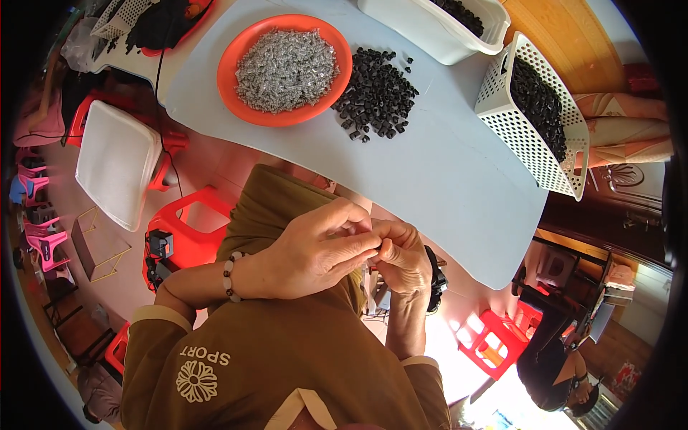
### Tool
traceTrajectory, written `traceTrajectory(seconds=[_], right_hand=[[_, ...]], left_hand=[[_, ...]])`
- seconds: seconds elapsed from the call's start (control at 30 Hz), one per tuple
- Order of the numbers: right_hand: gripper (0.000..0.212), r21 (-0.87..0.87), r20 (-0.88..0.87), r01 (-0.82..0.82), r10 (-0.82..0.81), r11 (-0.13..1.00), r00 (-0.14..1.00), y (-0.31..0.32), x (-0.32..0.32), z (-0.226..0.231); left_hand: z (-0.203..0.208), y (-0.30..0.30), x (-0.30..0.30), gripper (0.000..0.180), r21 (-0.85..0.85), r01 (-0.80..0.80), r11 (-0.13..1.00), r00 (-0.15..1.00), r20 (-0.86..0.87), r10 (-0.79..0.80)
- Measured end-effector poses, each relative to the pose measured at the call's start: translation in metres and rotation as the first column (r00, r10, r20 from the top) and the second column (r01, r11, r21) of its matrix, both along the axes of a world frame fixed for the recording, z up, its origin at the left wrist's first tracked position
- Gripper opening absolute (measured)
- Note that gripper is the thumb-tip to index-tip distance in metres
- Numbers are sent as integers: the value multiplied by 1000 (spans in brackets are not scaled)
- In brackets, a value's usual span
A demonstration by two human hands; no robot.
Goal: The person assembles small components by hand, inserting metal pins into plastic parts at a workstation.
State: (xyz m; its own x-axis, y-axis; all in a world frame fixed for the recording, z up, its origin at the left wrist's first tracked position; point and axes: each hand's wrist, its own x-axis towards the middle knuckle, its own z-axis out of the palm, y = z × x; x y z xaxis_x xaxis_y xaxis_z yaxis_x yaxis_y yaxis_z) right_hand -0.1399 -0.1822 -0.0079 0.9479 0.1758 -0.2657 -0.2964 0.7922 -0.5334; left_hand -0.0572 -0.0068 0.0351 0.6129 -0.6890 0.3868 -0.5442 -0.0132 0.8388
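My left hand [319,247], a beaded bracelet on its wrist, meets my right hand [403,256] above my lap, off the near edge of the table. Both hands are closed in a pinch, with thumbs and fingertips touching. Something tiny and dark shows between the fingertips, too hidden to name. Beyond them on the table, an orange-red bowl [228,86] is heaped with small shiny silvery pieces [287,68]. To its right lies a loose pile of small black plastic pieces [376,93].
A white perforated basket [494,97] of black pieces stands at the table's right, with a white tub [430,29] behind it. The pale table [444,186] has a rounded edge before me. Red stools [188,226] stand left; another person [548,358] sits at lower right.
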Motion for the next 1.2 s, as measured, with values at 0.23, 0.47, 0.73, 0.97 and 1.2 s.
traceTrajectory(seconds=[0.23,0.47,0.73,0.97,1.2], right_hand=[[43,-24,-7,92,-92,995,996,2,5,6],[46,-8,-66,88,-88,996,994,-3,1,-8],[44,60,-68,98,-94,993,993,-5,-2,-13],[38,37,-69,123,-120,992,990,-6,-6,-15],[32,-227,-86,250,-275,941,958,-2,0,3]], left_hand=[[-6,-5,8,27,-5,-89,996,996,22,89],[-10,-9,10,26,-3,-47,999,999,28,47],[-10,-12,10,23,20,-42,999,999,17,42],[-12,-13,11,26,20,-58,998,998,14,57],[-14,-13,11,24,21,-90,996,991,98,87]])
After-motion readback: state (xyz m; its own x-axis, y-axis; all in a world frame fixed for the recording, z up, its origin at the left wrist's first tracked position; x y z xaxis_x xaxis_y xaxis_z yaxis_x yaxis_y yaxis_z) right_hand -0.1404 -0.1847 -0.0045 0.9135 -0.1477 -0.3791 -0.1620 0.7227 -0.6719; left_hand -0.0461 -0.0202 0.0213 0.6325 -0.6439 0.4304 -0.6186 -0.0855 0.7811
